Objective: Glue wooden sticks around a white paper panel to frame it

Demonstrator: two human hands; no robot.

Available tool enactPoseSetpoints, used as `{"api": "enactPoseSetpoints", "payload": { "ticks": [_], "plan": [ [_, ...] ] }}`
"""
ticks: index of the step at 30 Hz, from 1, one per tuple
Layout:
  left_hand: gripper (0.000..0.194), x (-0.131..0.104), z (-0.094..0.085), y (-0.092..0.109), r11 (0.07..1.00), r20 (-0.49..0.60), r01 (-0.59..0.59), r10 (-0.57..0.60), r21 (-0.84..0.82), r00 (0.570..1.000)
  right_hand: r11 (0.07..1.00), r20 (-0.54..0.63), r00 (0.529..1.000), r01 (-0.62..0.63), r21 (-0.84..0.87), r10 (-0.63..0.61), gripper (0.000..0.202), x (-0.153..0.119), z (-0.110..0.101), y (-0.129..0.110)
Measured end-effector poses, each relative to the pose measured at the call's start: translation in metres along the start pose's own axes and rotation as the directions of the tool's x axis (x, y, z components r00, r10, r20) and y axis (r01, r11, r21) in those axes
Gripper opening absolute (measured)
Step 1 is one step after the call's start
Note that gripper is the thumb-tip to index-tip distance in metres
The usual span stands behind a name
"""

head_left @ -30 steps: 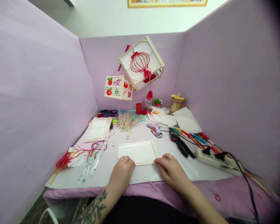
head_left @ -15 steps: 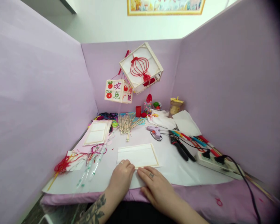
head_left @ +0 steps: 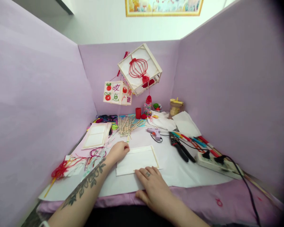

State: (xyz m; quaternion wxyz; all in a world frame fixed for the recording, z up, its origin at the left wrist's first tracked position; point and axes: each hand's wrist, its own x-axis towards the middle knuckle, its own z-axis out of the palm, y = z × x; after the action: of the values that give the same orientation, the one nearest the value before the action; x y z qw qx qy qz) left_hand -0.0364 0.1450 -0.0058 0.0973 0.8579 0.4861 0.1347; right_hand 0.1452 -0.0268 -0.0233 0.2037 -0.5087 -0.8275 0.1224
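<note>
two hands are now working at separate edges of the white panel (head_left: 137,161), which is lying flat at the near centre of the table sheet (head_left: 184,176). half a second ago both were meeting at the near edge; the left hand (head_left: 119,151) is now reaching across to the far left corner, while the right hand (head_left: 153,184) is staying at the near edge.

left hand: fingers are curling close together in a narrow grip – whether they are holding anything cannot be told. right hand: fingers are extending forward, thumb standing wide, fingertips resting at the near edge.

this shift is exposing the left part of the near edge. as a judgement, the right hand alone is steadying the panel, and attention is passing to the far left corner. the paper sticks (head_left: 125,126) are lying just beyond the left hand; the glue gun (head_left: 155,133) is resting far right of the panel – both untouched.
</note>
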Motion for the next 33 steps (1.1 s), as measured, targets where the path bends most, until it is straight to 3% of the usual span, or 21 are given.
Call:
{"api": "enactPoseSetpoints", "payload": {
  "ticks": [7, 23, 28, 30, 33],
  "plan": [
    [0.019, 0.004, 0.002, 0.000, 0.999, -0.019, -0.015, 0.016, 0.038, 1.000, 0.999, -0.038, 0.999, -0.029, -0.033, 0.028, 0.059, 0.003, 0.010, -0.002],
    [0.017, -0.002, 0.004, 0.001, 0.999, -0.058, 0.008, -0.005, 0.042, 0.998, 0.998, -0.066, 0.998, -0.001, -0.059, -0.003, 0.059, 0.002, 0.010, 0.000],
    [0.018, -0.022, -0.021, 0.037, 0.998, -0.060, -0.040, 0.043, 0.048, 0.997, 0.997, -0.080, 0.997, 0.010, -0.077, -0.016, 0.059, 0.001, 0.008, -0.002],
    [0.017, -0.036, -0.027, 0.057, 0.992, 0.012, -0.123, 0.123, 0.019, 0.992, 0.997, -0.097, 0.995, 0.020, -0.076, -0.027, 0.059, -0.001, 0.007, -0.002],
    [0.017, -0.055, -0.023, 0.078, 0.988, 0.139, -0.157, 0.156, -0.002, 0.978, 0.999, -0.153, 0.987, 0.038, -0.021, -0.041, 0.053, -0.007, 0.005, -0.001]
  ]
}}
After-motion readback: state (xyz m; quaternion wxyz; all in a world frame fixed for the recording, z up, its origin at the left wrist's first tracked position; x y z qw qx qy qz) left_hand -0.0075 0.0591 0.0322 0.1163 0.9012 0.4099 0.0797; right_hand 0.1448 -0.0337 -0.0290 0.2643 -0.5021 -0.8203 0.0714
